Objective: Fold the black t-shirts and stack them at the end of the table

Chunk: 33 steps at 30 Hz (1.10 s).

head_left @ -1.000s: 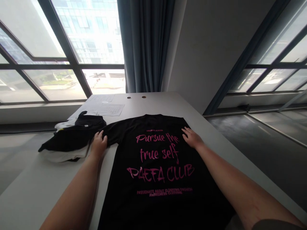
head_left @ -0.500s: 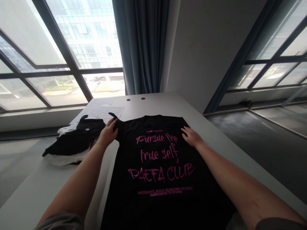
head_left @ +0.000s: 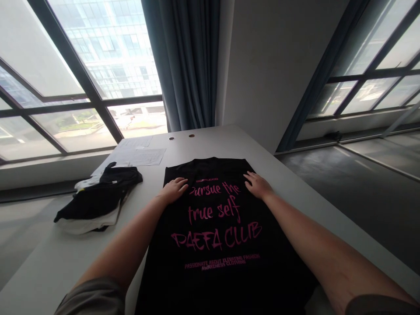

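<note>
A black T-shirt with pink lettering is spread on the table, its collar toward the far end and its bottom running out of view. Neither sleeve sticks out at the sides. My left hand rests on the shirt's upper left, fingers stretched over the fabric and covering part of the first printed letter. On the upper right, near the shirt's edge, my right hand lies with its fingers apart on the cloth. Both hands are open and touch the shirt from above.
A pile of black and white clothes lies to the left on the white table. Behind it are paper sheets. Two round cable holes sit near the far edge. Beyond stand a blue curtain, windows and a wall.
My left hand moved right with the left sleeve, folding it inward, and now lies flat on the shirt. My right hand has stayed on the upper right. The view has shifted slightly.
</note>
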Tool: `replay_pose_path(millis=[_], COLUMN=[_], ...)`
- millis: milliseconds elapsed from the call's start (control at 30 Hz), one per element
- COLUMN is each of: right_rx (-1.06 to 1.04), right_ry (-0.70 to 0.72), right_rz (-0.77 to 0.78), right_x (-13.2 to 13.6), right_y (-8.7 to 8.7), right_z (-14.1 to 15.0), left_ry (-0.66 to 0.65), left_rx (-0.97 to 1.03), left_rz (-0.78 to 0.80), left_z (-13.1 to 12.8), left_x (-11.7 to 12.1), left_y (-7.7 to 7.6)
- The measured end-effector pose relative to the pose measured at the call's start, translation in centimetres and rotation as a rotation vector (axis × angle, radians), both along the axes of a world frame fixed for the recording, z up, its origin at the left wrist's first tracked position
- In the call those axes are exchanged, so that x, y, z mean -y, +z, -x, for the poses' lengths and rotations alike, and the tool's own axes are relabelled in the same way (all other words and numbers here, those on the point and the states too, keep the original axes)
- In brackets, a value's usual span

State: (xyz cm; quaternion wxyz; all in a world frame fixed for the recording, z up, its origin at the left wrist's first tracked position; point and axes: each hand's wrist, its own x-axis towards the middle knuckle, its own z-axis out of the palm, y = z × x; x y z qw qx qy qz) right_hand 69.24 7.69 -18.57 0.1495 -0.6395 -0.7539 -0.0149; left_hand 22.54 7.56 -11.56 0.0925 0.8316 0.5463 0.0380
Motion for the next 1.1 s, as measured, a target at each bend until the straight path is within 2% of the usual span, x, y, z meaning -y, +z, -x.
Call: replay_pose_path(millis=[133,333,467,567,767,867,1000,1100], right_rx=[0.016,0.006,-0.014,-0.008,0.016,0.008,0.016,0.011], right_ry=[-0.004,-0.011,-0.009,-0.008,-0.002,-0.001,0.009,0.007], right_rz=[-0.006,-0.01,-0.007,-0.015,-0.026,-0.029,-0.024,-0.032], right_x=[0.0,0.4,0.5,0.6,0.9,0.9,0.8,0.8], right_y=[0.0,0.3,0.5,0.6,0.8,0.8,0.6,0.5], right_z=[0.0,0.1,0.3,0.3,0.4,0.4,0.3,0.3], left_ry=[0.273,0.494,0.414,0.38,0.345,0.321,0.296,0.402], left_rx=[-0.116,-0.153,-0.115,-0.105,-0.057,-0.045,-0.053,-0.058], left_rz=[0.026,-0.008,-0.053,-0.005,0.04,0.04,0.064,-0.028], left_z=[-0.1,-1.5,-3.8,-4.9,-4.3,-3.6,-3.0,-2.5], left_x=[-2.2,-5.0,-7.3,-9.3,-11.5,-12.1,-11.1,-7.6], left_y=[-1.9,-2.9,-2.8,-2.8,-3.7,-3.6,-2.8,-2.7])
